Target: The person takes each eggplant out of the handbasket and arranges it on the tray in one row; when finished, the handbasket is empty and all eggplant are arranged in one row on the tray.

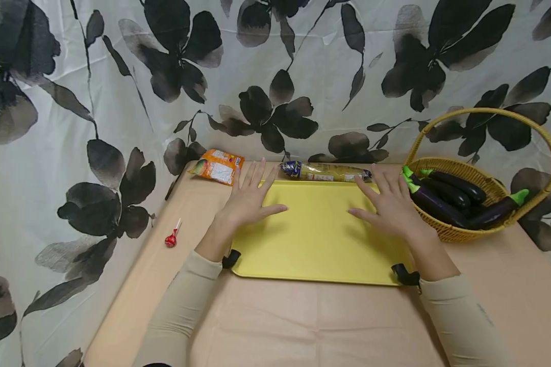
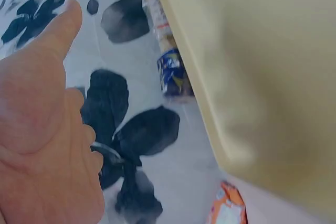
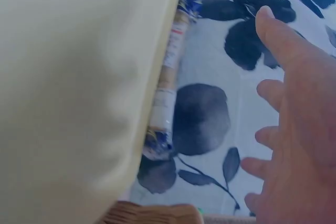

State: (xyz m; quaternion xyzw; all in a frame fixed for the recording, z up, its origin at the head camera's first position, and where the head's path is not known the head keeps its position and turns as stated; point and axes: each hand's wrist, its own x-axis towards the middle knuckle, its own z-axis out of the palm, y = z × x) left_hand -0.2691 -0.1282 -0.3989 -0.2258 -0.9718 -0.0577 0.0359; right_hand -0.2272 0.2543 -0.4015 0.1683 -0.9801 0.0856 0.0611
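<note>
A yellow tray [image 1: 317,234] lies flat on the table, and both hands hover over it with fingers spread. The left hand [image 1: 248,199] is above the tray's left side, thumb pointing inward, holding nothing. Over the right side the right hand [image 1: 387,204] is likewise spread and holds nothing. Just behind the tray's far edge lies a long yellow packet with blue ends [image 1: 326,172], also seen in the right wrist view beside the tray's rim. An orange snack bag [image 1: 220,165] sits at the far left corner, beyond the left fingertips.
A wicker basket [image 1: 450,234] with a tall handle stands at the right, holding several eggplants [image 1: 445,204]. A red lollipop [image 1: 171,238] lies on the table [image 1: 275,326] to the left. A floral curtain [image 1: 266,61] hangs behind and along the left side.
</note>
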